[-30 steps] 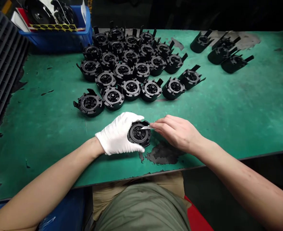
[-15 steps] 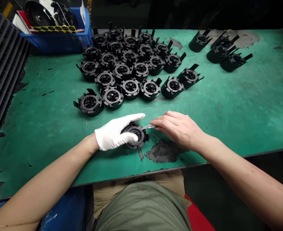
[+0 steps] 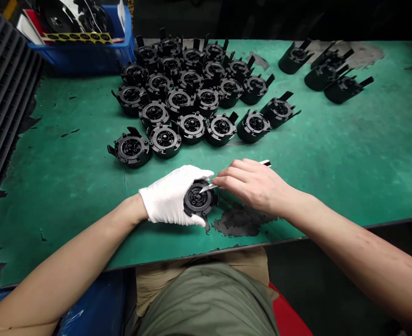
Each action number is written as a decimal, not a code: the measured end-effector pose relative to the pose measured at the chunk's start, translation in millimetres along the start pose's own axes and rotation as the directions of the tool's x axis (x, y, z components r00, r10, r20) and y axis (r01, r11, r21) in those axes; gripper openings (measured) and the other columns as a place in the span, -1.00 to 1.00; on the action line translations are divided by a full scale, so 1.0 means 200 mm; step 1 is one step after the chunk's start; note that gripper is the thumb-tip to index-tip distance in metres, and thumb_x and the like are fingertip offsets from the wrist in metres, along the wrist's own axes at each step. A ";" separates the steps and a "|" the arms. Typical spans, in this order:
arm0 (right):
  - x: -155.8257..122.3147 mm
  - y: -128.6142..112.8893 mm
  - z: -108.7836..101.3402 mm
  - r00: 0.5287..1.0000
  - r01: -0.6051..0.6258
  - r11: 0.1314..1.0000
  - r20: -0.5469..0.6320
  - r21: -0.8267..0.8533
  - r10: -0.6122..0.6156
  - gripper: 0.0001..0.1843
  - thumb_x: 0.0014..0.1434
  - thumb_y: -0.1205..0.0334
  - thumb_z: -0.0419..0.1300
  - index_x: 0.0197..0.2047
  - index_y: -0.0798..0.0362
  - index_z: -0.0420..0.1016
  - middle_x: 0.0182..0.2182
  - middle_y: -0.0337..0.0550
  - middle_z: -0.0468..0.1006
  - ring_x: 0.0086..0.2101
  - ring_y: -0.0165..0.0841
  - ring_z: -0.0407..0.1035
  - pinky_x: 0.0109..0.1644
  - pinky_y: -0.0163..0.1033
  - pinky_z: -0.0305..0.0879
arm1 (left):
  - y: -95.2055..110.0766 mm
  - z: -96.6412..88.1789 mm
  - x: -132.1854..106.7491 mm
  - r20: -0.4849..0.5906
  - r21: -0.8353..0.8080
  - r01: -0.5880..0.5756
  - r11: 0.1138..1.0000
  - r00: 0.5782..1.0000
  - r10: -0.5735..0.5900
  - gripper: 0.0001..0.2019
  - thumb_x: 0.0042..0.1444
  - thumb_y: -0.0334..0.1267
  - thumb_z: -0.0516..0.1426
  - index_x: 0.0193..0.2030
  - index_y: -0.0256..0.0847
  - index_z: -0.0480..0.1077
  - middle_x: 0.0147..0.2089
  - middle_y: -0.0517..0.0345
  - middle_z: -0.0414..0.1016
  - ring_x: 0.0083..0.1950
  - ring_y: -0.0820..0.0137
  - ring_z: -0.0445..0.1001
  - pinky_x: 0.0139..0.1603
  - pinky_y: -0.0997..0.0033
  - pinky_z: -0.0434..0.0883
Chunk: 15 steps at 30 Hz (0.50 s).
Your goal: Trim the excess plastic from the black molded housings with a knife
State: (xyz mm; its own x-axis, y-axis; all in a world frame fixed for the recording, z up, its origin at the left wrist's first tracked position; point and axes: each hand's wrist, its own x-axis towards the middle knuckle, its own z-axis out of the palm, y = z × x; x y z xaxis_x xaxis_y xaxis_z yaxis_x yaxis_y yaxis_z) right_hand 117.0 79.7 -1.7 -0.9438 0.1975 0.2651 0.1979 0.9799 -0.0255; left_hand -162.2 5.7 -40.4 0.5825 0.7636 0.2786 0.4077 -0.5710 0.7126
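My left hand (image 3: 172, 196), in a white cotton glove, grips a round black plastic moulded part (image 3: 198, 200) from the left side, with the fingers wrapped over its rim. My right hand (image 3: 251, 184) is bare and pinches a slim craft knife (image 3: 206, 188). The knife's small blade rests on the part's upper face, and its pale handle end sticks out past my knuckles. The rest of the handle is hidden by my fingers. Both hands are just above the green bench mat.
Several matching black parts (image 3: 191, 127) stand in a dense group beyond my hands, and several more (image 3: 344, 89) lie at the far right. A blue crate (image 3: 83, 53) holds more parts at the back left. A black ridged mat (image 3: 6, 107) lies along the left. The green mat (image 3: 349, 158) has worn, dark patches.
The black part has turned in my gloved hand. My right hand has shifted left, bringing the knife blade from the part's rim onto its face, and the knife's handle end now shows above my knuckles.
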 end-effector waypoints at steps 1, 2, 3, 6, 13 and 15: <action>0.00 0.00 -0.01 1.000 0.004 1.000 0.005 -0.008 -0.004 -0.77 0.60 0.38 0.10 0.11 0.14 0.59 -0.08 -0.05 0.71 -0.22 -0.26 0.37 -0.18 -0.13 0.17 | 0.01 0.00 0.01 0.001 0.002 0.006 1.000 1.000 -0.006 0.10 -0.15 0.16 0.62 0.44 -0.20 0.28 0.29 -0.25 0.52 0.30 -0.15 0.57 0.39 -0.20 0.54; 0.01 0.00 -0.01 1.000 0.009 1.000 0.009 -0.016 -0.009 -0.76 0.60 0.39 0.09 0.11 0.14 0.59 -0.09 -0.05 0.71 -0.21 -0.26 0.37 -0.18 -0.12 0.17 | 0.01 -0.01 0.01 0.006 0.005 0.015 1.000 1.000 -0.015 0.06 -0.15 0.14 0.62 0.41 -0.19 0.30 0.27 -0.22 0.54 0.28 -0.14 0.58 0.37 -0.19 0.56; 0.01 0.00 -0.02 1.000 0.017 1.000 0.015 -0.024 -0.017 -0.75 0.60 0.40 0.07 0.11 0.15 0.59 -0.10 -0.05 0.71 -0.21 -0.26 0.36 -0.18 -0.12 0.17 | 0.02 -0.01 0.02 0.011 0.007 0.027 1.000 1.000 -0.027 0.00 -0.14 0.13 0.61 0.37 -0.17 0.34 0.24 -0.19 0.56 0.26 -0.13 0.60 0.34 -0.17 0.57; 0.01 0.00 -0.04 0.999 0.034 0.999 0.030 -0.033 -0.033 -0.71 0.59 0.44 0.03 0.11 0.14 0.59 -0.13 -0.05 0.71 -0.21 -0.26 0.37 -0.18 -0.13 0.18 | 0.05 -0.02 0.05 0.028 0.004 0.065 0.998 0.998 -0.065 -0.17 -0.10 0.16 0.58 0.21 -0.16 0.43 0.14 -0.14 0.60 0.19 -0.12 0.63 0.24 -0.14 0.60; 0.00 0.00 -0.05 0.997 0.048 0.998 0.056 -0.027 -0.046 -0.69 0.59 0.45 0.02 0.11 0.14 0.60 -0.17 -0.04 0.69 -0.22 -0.26 0.38 -0.16 -0.14 0.20 | 0.01 0.00 0.02 0.013 -0.004 0.025 1.000 1.000 -0.025 -0.04 -0.06 0.19 0.56 0.37 -0.19 0.33 0.26 -0.21 0.54 0.28 -0.13 0.59 0.34 -0.16 0.57; 0.00 -0.01 -0.06 0.997 0.058 0.998 0.051 -0.036 -0.056 -0.69 0.60 0.43 0.01 0.12 0.15 0.59 -0.17 -0.04 0.69 -0.22 -0.26 0.37 -0.17 -0.13 0.20 | 0.00 0.00 0.00 0.002 -0.007 -0.003 1.000 1.000 0.003 0.02 -0.04 0.17 0.56 0.44 -0.21 0.27 0.29 -0.23 0.51 0.30 -0.10 0.57 0.38 -0.14 0.55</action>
State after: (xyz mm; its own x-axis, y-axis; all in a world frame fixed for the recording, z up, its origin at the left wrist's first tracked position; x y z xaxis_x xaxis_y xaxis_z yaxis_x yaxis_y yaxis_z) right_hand 120.3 78.1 9.6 -0.9655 0.1437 0.2170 0.1525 0.9880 0.0242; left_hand -161.7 6.4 -41.1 0.5849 0.7615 0.2794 0.4011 -0.5709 0.7164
